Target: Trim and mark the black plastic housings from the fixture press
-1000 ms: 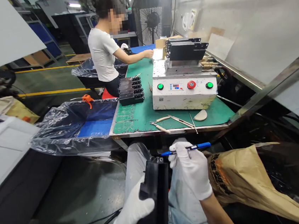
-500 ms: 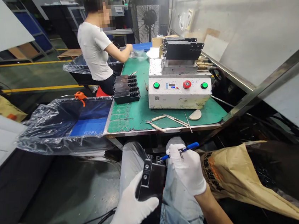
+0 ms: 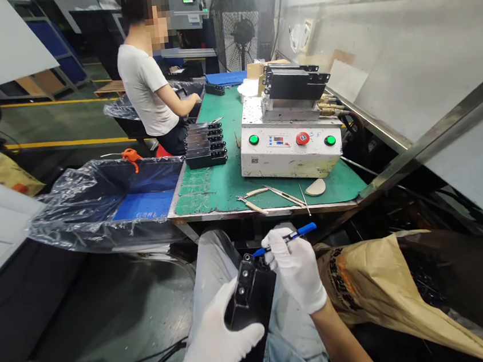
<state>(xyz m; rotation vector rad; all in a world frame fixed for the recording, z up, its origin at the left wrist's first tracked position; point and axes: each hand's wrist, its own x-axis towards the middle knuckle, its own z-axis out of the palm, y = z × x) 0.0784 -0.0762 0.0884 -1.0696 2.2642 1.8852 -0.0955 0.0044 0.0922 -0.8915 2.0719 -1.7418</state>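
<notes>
My left hand, in a white glove, grips a long black plastic part over my lap, thumb across its face. Metal-ringed holes show on a raised strip along the part's left side and at its top end. In my right hand, gloved too, a blue marker pen is pinched between the fingers. Its left end points at the upper end of the black part, close to a ringed hole; whether it touches I cannot tell.
On the green-topped table are a row of black parts, a white machine holding black parts, pliers and tweezers. A plastic-lined bin stands left, a paper sack right. A co-worker sits beyond.
The pen and my right hand have shifted slightly left along the part's top end, and the black part is tilted a little differently. The co-worker's hands have drawn back from the table.
</notes>
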